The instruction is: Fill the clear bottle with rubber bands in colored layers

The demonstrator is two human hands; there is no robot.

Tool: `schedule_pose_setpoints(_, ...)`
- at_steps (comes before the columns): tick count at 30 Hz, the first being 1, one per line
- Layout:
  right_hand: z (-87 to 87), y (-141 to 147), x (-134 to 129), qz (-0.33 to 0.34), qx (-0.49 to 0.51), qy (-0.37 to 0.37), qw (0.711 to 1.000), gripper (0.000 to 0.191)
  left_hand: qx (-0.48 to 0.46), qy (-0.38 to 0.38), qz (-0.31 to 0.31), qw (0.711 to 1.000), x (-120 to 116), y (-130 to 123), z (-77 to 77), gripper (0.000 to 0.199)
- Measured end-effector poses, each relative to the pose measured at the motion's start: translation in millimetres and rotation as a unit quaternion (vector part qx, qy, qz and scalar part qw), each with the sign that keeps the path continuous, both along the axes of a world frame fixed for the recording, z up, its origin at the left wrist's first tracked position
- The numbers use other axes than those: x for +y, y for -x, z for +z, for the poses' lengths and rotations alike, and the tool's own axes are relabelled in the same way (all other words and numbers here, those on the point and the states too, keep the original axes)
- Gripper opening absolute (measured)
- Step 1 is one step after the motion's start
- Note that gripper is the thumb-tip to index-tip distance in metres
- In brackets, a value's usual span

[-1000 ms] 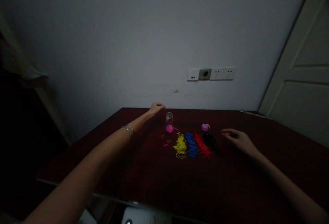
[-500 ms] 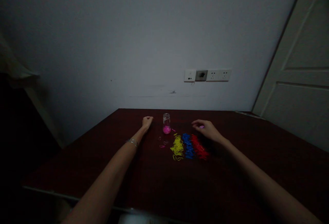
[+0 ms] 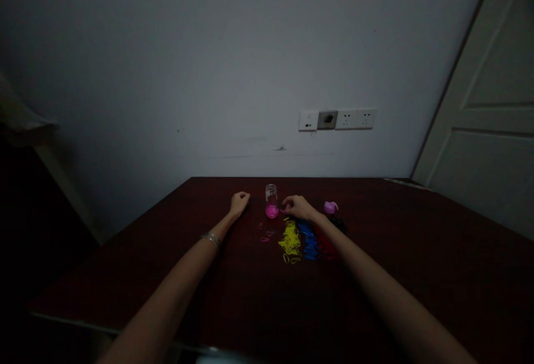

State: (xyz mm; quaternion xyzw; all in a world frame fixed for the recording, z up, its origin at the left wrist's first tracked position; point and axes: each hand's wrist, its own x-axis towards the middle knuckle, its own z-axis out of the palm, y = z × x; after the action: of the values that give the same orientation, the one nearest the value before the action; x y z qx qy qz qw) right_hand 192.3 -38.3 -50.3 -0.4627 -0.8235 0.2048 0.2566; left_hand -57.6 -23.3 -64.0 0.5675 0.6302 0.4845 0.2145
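Observation:
A clear glass jar (image 3: 271, 201) stands upright with pink bands in its bottom. Left of it my left hand (image 3: 240, 202) rests on the table, fingers curled; what it holds, if anything, is too small to tell. Just right of the jar, my right hand (image 3: 297, 207) has thumb and fingertips together at a small pink band (image 3: 282, 211). Nearer me lie a yellow pile of bands (image 3: 291, 239), a blue pile (image 3: 308, 240) and a red pile (image 3: 327, 246), partly under my right forearm. A few loose pink bands (image 3: 265, 239) lie left of the yellow ones.
On the dark red table (image 3: 250, 297), a purple lid-like object (image 3: 330, 207) sits right of my right hand, with a black pile (image 3: 339, 224) near it. Behind the table is a wall with sockets (image 3: 354, 119); a door (image 3: 496, 130) is at the right.
My right hand has moved left, from beside the purple object to the small pink band near the jar. The purple object and black pile now show. My left hand stays nearly still.

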Motion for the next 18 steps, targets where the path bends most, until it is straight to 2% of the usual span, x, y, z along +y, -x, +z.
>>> schedule_pose_setpoints(4, -1.9, 4, 2, 0.002, -0.019, 0.012, 1.000, 0.024, 0.007, 0.003, -0.006, 1.000, 1, 1, -0.8, 0.022)
schedule_pose_setpoints(12, -6.6, 5, 2, 0.003, -0.047, -0.028, 0.999, 0.026, 0.005, -0.011, -0.028, 1.000, 9, 4, -10.6, 0.023)
schedule_pose_setpoints(15, 1.0, 2, 2, -0.008, -0.013, -0.018, 1.000, 0.025, 0.013, -0.017, -0.026, 0.999, 10, 5, -12.1, 0.024)
schedule_pose_setpoints(18, 21.9, -3, 3, -0.021, 0.057, -0.012, 0.998, 0.023, 0.015, -0.016, -0.024, 0.999, 8, 4, -11.1, 0.023)
